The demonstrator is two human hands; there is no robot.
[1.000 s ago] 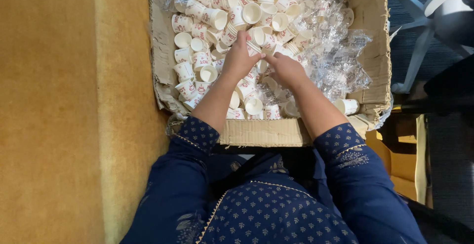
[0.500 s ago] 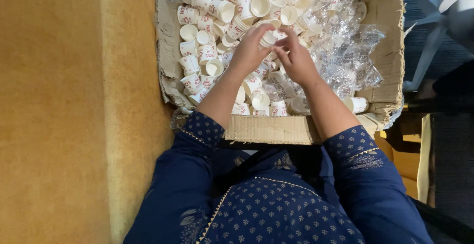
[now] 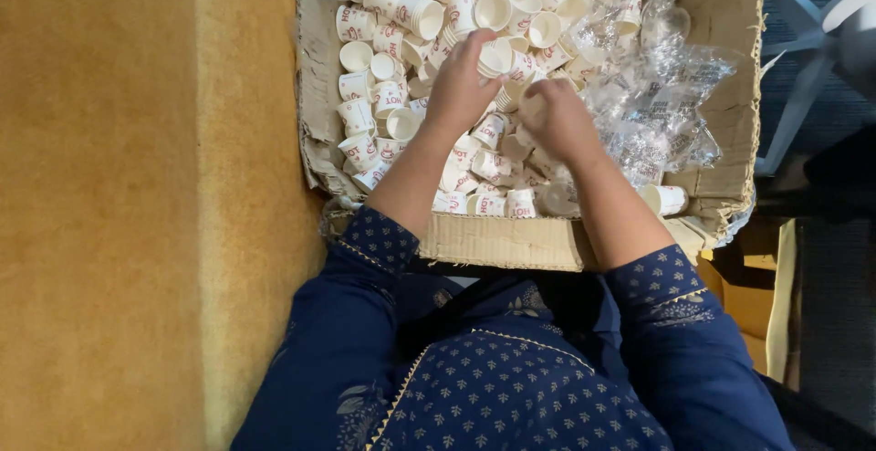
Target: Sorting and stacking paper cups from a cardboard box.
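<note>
Left hand [image 3: 463, 86] pinches a small white paper cup [image 3: 497, 57] at its fingertips; cup mouth faces up toward the camera, axis roughly vertical. Right hand [image 3: 558, 118] curled just beside it; whether it holds anything cannot be told. Both hover over loose cups filling the cardboard box [image 3: 493, 241]; crumpled clear plastic wrap [image 3: 666, 95] lies right.

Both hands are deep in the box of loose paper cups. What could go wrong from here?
1. The left hand and right hand press into the loose paper cups; thin cups underneath may get crushed.
2. Crumpled clear plastic wrap lies among the cups and could snag fingers or drag cups along.
3. The cardboard box has a torn, sagging near wall; cups could spill.
</note>
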